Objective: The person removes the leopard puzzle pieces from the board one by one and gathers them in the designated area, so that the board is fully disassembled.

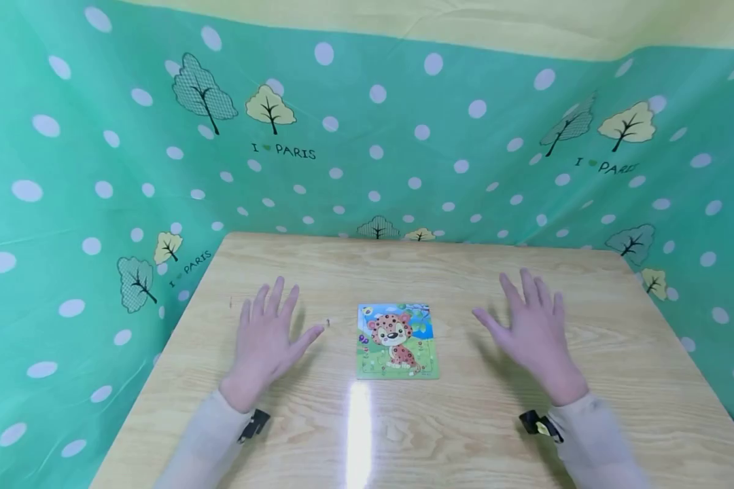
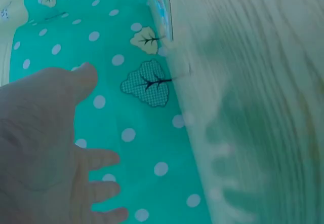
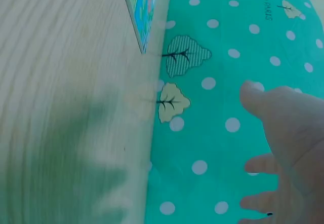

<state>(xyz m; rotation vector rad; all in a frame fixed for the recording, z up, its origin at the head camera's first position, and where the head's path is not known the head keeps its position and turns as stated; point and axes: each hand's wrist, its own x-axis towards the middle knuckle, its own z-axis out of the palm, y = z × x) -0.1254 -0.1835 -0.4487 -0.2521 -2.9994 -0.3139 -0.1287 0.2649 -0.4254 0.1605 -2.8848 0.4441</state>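
A square picture puzzle (image 1: pixel 397 341) with a spotted leopard cub on it lies flat near the middle of the wooden table. To its left, my left hand (image 1: pixel 268 339) is held over the table with fingers spread and nothing in it. My right hand (image 1: pixel 535 333) hovers on the other side, its fingers likewise spread and holding nothing. Each wrist view shows the hand's thumb and several fingertips, apart from any object. An edge of the puzzle appears at the top of the left wrist view and again in the right wrist view (image 3: pixel 143 11).
A green dotted curtain (image 1: pixel 404 136) with printed trees hangs behind the wooden table (image 1: pixel 465 428) and along both sides. A tiny dark speck (image 1: pixel 327 322) lies by the left thumb. Bright glare (image 1: pixel 359 435) streaks the tabletop below the puzzle. Dark straps circle both wrists.
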